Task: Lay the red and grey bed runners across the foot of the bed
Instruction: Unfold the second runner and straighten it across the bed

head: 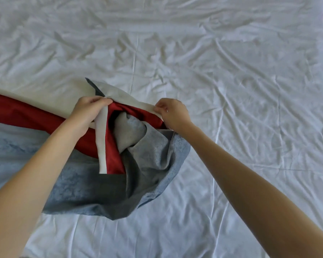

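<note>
I take the grey runner [93, 190] as my mark. It lies bunched on the bed [231, 90], one part spread flat and running out of view, the other end rumpled into a heap. The red runner [26, 112] lies along its far side, touching it, and its end is tangled into the top of that heap, with a grey fold poking up through the red.

My left hand [88, 108] is over the far edge of the grey heap, fingers curled tight round the red runner's pale lining [119, 94]; a strip of that lining hangs down from the grip across the red. My right hand [172, 110] is at the heap's far corner, pinching the same pale edge between thumb and fingertips. So both hands grip the red runner and neither holds the grey.

I judge the step in hand to be the untangling: freeing the red end from the grey so it can be opened out. Neither runner yet lies flat across the bed.

Next, I think, I would lift the red edge clear of the grey heap, then draw my hands apart to spread it, without dragging the grey along.
</note>
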Available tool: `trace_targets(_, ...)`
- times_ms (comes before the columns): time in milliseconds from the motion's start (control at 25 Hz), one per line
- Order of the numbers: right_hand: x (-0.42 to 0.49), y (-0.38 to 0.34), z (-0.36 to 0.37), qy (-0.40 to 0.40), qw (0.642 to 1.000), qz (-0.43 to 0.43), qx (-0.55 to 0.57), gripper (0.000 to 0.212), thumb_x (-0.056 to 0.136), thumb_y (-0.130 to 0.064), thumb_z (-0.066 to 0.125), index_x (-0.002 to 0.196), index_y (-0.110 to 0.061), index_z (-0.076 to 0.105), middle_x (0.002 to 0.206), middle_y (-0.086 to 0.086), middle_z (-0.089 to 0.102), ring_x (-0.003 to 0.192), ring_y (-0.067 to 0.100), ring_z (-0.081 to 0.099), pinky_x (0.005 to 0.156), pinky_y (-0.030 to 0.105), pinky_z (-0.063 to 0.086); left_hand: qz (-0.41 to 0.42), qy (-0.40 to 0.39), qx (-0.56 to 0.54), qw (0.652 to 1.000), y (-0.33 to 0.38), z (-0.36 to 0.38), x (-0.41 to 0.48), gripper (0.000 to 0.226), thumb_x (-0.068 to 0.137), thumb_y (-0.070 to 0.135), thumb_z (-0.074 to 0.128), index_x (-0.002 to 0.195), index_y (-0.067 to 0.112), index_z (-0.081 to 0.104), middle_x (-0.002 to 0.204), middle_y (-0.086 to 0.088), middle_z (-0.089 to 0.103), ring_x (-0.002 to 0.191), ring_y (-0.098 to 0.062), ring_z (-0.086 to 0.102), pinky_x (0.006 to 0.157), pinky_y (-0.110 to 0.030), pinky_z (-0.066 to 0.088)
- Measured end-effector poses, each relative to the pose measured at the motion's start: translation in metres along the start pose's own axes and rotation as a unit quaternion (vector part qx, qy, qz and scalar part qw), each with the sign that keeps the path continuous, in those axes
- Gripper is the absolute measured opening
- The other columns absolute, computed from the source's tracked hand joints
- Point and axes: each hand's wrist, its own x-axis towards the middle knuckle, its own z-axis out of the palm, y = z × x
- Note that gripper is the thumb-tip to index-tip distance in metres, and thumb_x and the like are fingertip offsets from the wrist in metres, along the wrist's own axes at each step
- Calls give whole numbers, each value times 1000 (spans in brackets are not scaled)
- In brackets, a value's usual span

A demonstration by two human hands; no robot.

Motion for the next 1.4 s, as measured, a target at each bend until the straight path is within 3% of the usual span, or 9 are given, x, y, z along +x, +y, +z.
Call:
trace_targets(200, 50, 1, 34, -70, 992, 40, -100, 17, 90, -26, 55, 98, -19, 68, 107, 1, 69, 104, 22, 59, 99, 36, 35, 36, 0, 146, 989, -41, 5, 56, 17, 85, 27, 62, 96, 16, 70, 96, -8, 68, 94, -23, 61, 78, -29, 44)
trace_targets(480, 51, 22, 53, -117, 985, 60, -112, 24, 93, -29, 50, 108, -19, 65, 112, 3, 68, 109, 22, 58, 104, 38, 35, 38, -25, 299, 953, -59, 28, 79, 28, 86, 31, 59, 93, 5, 68, 91, -16, 68, 86, -29, 60, 72, -37, 45)
trace_targets(560, 39, 26, 39, -56, 994, 55, -78, 26, 94, -31, 48, 107, -18, 65, 110, 2, 68, 105, 22, 59, 100, 39, 38, 116, 23, 360, 925, -42, 33, 65, 29, 85, 25, 58, 109, 8, 61, 104, -17, 65, 102, -35, 56, 83, -45, 47)
trace_targets(680, 15, 55, 1, 64, 988, 131, -56, 28, 93, -35, 47, 97, -15, 66, 102, 7, 69, 101, 28, 60, 95, 40, 42, 357, 54, 382, 851, -13, 62, 23, 32, 83, 17, 54, 115, 13, 56, 113, -12, 61, 110, -34, 51, 87, -47, 43)
trace_targets(760, -2, 78, -18, 2, 975, 217, -45, 42, 93, -43, 45, 86, -7, 65, 89, 12, 66, 95, 30, 62, 93, 42, 47, 440, -14, 375, 816, -1, 90, -4, 27, 85, 15, 51, 111, 13, 60, 112, -8, 62, 109, -28, 52, 88, -43, 41)
trace_targets(880, -27, 94, -13, -162, 947, 277, 17, 58, 93, -48, 44, 91, 5, 67, 85, 14, 67, 78, 26, 60, 83, 35, 51, 404, -145, 463, 776, 8, 129, -5, 34, 88, 18, 53, 122, 15, 56, 126, -4, 57, 121, -24, 45, 97, -39, 34)
trace_targets(1120, -47, 99, -3, -70, 947, 242, 198, 24, 89, -24, 59, 76, -7, 69, 56, -3, 53, 59, 13, 48, 61, 24, 40, 295, -319, 617, 656, 21, 159, 24, 18, 77, 41, 65, 88, 27, 68, 93, 9, 68, 86, -14, 54, 91, -34, 26)
trace_targets(1240, -58, 98, -1, -79, 937, 253, 230, 16, 87, -20, 63, 88, -7, 73, 62, -8, 58, 59, 5, 50, 57, 17, 40, 298, -347, 604, 652, 16, 156, 23, 18, 77, 43, 65, 77, 25, 67, 71, 14, 63, 72, -9, 50, 91, -33, 27)
trace_targets(1400, -92, 100, 5, -10, 916, 263, 301, 6, 82, -10, 67, 86, -11, 72, 62, -10, 62, 57, 2, 54, 54, 10, 42, 303, -321, 564, 698, 14, 156, 10, 19, 76, 42, 67, 70, 24, 63, 62, 13, 52, 69, -12, 49, 85, -33, 32)
